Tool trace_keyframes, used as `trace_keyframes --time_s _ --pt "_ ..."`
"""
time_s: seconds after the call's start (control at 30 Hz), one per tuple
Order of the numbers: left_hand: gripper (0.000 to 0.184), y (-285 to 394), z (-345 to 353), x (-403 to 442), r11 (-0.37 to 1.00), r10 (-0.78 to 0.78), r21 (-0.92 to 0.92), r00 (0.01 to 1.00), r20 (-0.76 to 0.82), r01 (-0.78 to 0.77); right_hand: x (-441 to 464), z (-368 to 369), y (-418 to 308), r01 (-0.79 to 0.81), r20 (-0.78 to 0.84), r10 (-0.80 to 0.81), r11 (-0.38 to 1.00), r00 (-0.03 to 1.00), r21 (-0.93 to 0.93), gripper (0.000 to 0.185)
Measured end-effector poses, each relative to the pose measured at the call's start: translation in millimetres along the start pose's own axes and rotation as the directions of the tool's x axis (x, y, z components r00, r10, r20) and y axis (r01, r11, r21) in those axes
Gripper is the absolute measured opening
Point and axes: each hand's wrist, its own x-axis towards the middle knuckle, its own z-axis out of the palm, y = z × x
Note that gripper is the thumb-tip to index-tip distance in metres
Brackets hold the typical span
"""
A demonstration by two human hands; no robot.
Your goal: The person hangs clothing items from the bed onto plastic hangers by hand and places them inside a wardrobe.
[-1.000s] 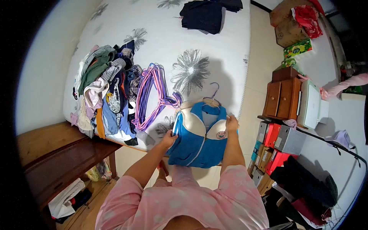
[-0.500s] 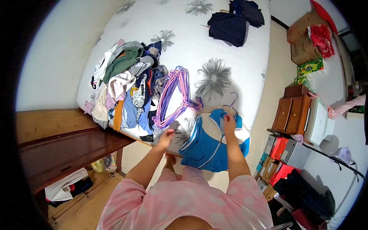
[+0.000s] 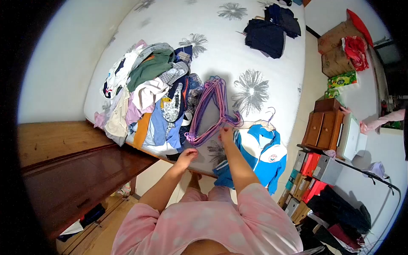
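My left hand [image 3: 186, 159] is over the bed's front edge, empty, its fingers loosely bent and apart. My right hand [image 3: 226, 134] is at the lower right side of a bundle of pink and purple hangers [image 3: 196, 123]; whether its fingers grip one is not clear. Right of it lies a blue and white jacket [image 3: 270, 155] on a purple hanger [image 3: 270, 115], front up, its hook toward the bed's far side. My right forearm covers part of the jacket's left side.
A mixed heap of clothes [image 3: 148, 91] lies left of the hangers. Dark folded clothes [image 3: 264, 39] are at the bed's far right. A dark wooden bench [image 3: 85, 174] borders the bed at left; a wooden cabinet [image 3: 319, 129] and boxes [image 3: 302, 182] stand at right.
My right hand has left the jacket's collar and moved left to the hangers. My left hand let go of the jacket's side and stays near the bed's edge. The view has shifted.
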Motion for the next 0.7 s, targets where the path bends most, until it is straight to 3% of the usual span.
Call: trace_keyframes --time_s 0.1,0.23,0.3,0.33,0.37,0.5,0.6,0.7 --pt "0.022 -12 -39 -3 1.000 -0.013 -0.009 1.000 -0.010 0.013 8 14 -4 -0.112 -0.059 0.104 0.983 0.993 -0.148 0.026" --pt "0.019 -12 -67 -17 0.995 -0.043 -0.096 0.997 -0.058 0.037 59 23 60 0.173 -0.193 -0.250 0.924 0.949 -0.341 0.020" --pt "0.019 -6 -70 -24 0.994 -0.088 -0.071 0.989 -0.118 0.080 37 24 28 0.234 -0.146 -0.255 0.961 0.956 -0.148 0.015" --pt "0.018 -3 -70 -27 0.993 -0.108 -0.062 0.983 -0.150 0.100 10 24 -9 0.259 -0.119 -0.263 0.965 0.958 -0.048 0.013" --pt "0.019 -2 -71 -27 0.992 -0.106 -0.077 0.983 -0.152 0.095 -21 22 -46 0.279 0.023 -0.285 0.949 0.958 0.145 0.008" --pt "0.023 20 -66 -38 0.991 -0.042 -0.135 0.980 -0.192 0.016 -71 8 -100 0.572 0.274 -0.543 0.819 0.794 -0.034 0.013" --pt "0.040 64 -54 -52 0.976 0.037 -0.202 0.975 -0.221 -0.083 -120 -20 -142 0.637 0.443 -0.510 0.742 0.737 -0.207 0.013" --pt "0.053 100 -44 -66 0.923 0.122 -0.318 0.949 -0.290 -0.216 -171 -53 -181 0.619 0.524 -0.481 0.777 0.703 -0.117 0.016"
